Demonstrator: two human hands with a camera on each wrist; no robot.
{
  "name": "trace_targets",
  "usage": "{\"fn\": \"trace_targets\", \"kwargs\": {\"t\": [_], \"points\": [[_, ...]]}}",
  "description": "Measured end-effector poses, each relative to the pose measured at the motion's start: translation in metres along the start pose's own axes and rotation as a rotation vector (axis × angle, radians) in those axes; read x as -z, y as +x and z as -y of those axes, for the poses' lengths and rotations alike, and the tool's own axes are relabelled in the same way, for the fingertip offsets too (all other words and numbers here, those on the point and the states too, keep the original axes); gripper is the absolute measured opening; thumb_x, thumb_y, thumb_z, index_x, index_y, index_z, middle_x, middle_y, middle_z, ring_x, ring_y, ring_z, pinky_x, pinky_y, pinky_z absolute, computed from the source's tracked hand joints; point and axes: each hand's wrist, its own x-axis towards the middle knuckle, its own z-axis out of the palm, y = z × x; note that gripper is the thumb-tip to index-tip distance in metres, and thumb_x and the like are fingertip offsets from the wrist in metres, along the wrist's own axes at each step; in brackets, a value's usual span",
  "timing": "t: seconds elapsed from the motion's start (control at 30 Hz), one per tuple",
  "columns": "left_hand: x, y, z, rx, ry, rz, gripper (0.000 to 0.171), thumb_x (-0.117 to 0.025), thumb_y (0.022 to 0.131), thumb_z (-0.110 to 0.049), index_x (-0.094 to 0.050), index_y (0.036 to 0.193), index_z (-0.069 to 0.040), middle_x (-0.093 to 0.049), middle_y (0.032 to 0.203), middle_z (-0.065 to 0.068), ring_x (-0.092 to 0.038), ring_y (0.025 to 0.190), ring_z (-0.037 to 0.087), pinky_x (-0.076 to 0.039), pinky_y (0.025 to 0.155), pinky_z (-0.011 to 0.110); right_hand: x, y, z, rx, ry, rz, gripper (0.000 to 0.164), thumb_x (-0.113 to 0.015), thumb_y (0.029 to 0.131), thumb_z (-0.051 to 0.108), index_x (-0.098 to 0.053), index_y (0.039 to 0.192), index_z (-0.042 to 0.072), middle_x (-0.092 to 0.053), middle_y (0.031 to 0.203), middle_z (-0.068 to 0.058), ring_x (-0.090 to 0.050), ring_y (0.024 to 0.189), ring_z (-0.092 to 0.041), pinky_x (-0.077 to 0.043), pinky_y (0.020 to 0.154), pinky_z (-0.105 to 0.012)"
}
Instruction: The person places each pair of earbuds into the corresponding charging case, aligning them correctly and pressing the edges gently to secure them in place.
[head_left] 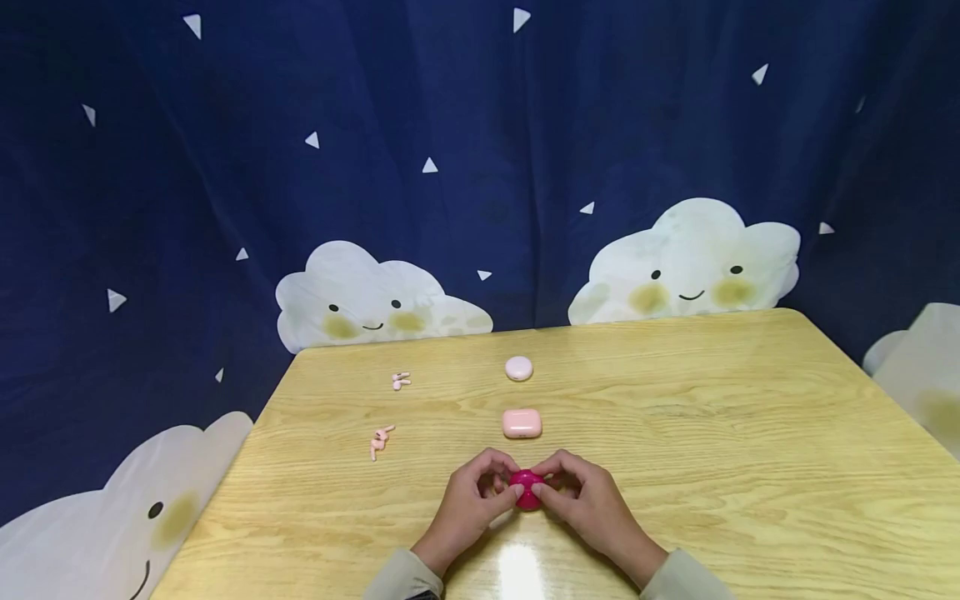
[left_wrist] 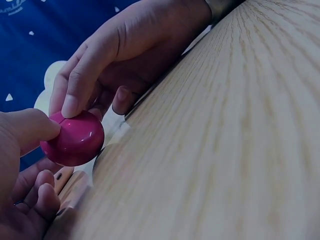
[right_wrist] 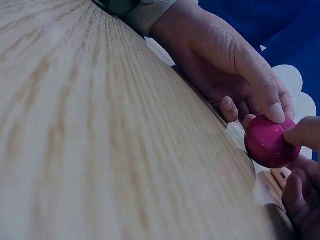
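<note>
Between both hands is a round, glossy magenta earbud case [head_left: 529, 502], held near the table's front middle. My left hand [head_left: 467, 504] pinches its left side with thumb and fingers. From the right, my right hand [head_left: 596, 508] pinches it the same way, and the two thumbs lie close together on top. In the left wrist view the case [left_wrist: 82, 142] looks closed, with a thin seam by the thumbs. The right wrist view shows the case [right_wrist: 267, 145] tilted, its far side hidden by fingers. Just beyond the hands lies a pink rectangular earbud case [head_left: 522, 423].
Farther back sits a pale pink round case [head_left: 519, 367]. On the left lie two pale pink earbuds [head_left: 401, 381] and, nearer, two salmon-pink earbuds [head_left: 380, 442]. A blue curtain [head_left: 525, 167] with clouds hangs behind the wooden table [head_left: 712, 417].
</note>
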Motion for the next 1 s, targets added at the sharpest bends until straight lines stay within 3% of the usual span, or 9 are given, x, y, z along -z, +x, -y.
{"fn": "trace_targets", "kwargs": {"t": [0.27,0.4,0.63,1.0], "points": [[-0.002,0.006,0.025,-0.007,0.047,-0.013,0.022,-0.072,0.083,-0.005,-0.064,0.103,-0.009,-0.061,0.086,0.009,-0.05,0.069,0.008,-0.04,0.054,0.018,0.001,0.001,0.001,-0.043,-0.017,0.013,0.016,-0.074,0.085,0.015,-0.068,0.099,0.02,-0.068,0.087,0.005,-0.053,0.062,-0.009,-0.045,0.051,-0.021],[-0.001,0.007,0.026,0.025,0.062,-0.02,0.024,-0.075,0.081,-0.009,-0.066,0.102,-0.015,-0.063,0.088,0.007,-0.05,0.067,0.008,-0.041,0.056,0.017,0.001,0.002,0.0,-0.047,-0.048,0.002,0.019,-0.075,0.084,0.015,-0.068,0.101,0.022,-0.068,0.088,0.008,-0.055,0.067,-0.011,-0.046,0.053,-0.022],[-0.001,0.007,0.025,0.022,0.09,-0.028,0.021,-0.075,0.081,-0.011,-0.066,0.099,-0.012,-0.063,0.086,0.005,-0.05,0.066,0.007,-0.042,0.058,0.017,0.001,0.002,-0.002,-0.054,-0.105,-0.013,0.021,-0.077,0.082,0.015,-0.071,0.102,0.02,-0.068,0.091,0.006,-0.052,0.064,-0.008,-0.046,0.054,-0.021],[0.0,0.007,0.028,0.029,0.11,-0.015,0.017,-0.074,0.083,-0.013,-0.066,0.098,-0.016,-0.061,0.086,0.001,-0.051,0.068,0.008,-0.044,0.059,0.018,0.001,0.0,-0.002,-0.025,-0.101,0.001,0.02,-0.077,0.083,0.02,-0.072,0.101,0.019,-0.068,0.094,0.005,-0.052,0.064,-0.007,-0.045,0.054,-0.02]]}}
